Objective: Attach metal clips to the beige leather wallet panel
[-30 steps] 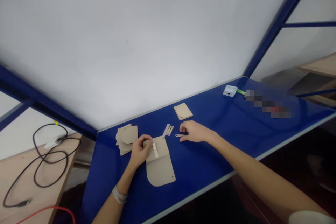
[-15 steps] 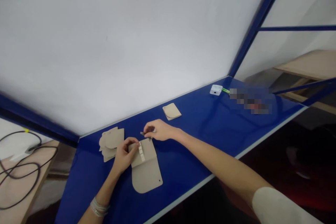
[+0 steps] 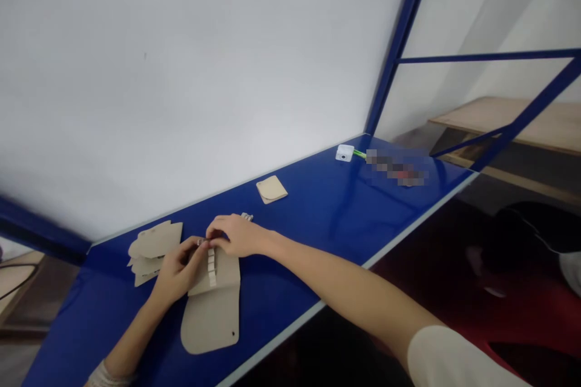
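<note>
An unfolded beige flat case (image 3: 211,323) with a rounded flap lies on the blue table. A row of pale, shiny segments (image 3: 212,266) runs down its upper panel. My left hand (image 3: 177,272) rests on the upper left of this panel, its thumb and finger closed at the top end of the row. My right hand (image 3: 233,236) meets it there with pinched fingers. Between the fingertips a small bit of metal (image 3: 201,242) shows, mostly hidden. Just behind my right hand lies a small metallic piece (image 3: 247,216), partly covered.
Several stacked beige pieces (image 3: 157,245) lie left of my hands. A folded beige piece (image 3: 272,188) is near the wall edge of the blue table (image 3: 313,217). Farther right are a small white box (image 3: 344,153) with a green strip and a blurred-out patch.
My right hand has moved left and down to my left hand's fingertips, over the case's upper edge. The view has shifted to the right.
</note>
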The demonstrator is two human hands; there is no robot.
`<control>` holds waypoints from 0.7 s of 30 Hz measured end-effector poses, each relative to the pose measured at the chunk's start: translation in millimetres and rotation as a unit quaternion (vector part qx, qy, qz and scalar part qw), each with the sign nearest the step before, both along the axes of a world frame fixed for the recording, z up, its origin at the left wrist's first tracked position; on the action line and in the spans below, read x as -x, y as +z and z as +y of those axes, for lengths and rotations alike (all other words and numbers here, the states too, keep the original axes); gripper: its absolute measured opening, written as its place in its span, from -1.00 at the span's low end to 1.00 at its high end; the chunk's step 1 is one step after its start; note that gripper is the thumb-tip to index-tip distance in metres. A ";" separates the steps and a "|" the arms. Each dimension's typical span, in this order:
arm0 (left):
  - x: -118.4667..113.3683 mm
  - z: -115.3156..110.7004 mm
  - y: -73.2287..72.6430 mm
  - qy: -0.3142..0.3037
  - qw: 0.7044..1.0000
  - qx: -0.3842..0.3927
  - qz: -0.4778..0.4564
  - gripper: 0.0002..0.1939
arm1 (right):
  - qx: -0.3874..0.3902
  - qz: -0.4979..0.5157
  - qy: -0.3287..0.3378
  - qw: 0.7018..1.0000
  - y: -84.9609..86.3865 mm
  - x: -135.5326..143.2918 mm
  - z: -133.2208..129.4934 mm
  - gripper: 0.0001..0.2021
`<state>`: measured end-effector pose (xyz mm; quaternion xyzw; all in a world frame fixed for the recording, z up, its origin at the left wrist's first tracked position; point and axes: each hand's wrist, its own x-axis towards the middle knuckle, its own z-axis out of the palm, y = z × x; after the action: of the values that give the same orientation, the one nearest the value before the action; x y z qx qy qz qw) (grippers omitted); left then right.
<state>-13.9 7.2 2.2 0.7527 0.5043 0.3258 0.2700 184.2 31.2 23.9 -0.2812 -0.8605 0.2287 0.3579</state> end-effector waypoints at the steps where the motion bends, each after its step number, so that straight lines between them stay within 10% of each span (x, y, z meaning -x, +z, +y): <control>1: 0.0 0.3 0.9 -0.003 1.000 -0.009 0.005 -0.67 | -0.002 -0.004 0.000 1.000 0.3 0.1 0.2 -0.96; 21: -3.4 1.1 6.3 -0.002 0.997 -0.050 0.067 -0.60 | 0.007 0.013 -0.038 0.999 -9.6 3.4 4.5 -0.95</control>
<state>-10.5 8.3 8.5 0.7863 0.5029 0.2991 0.1984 180.8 35.7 14.3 -0.3133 -0.8427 0.2247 0.3758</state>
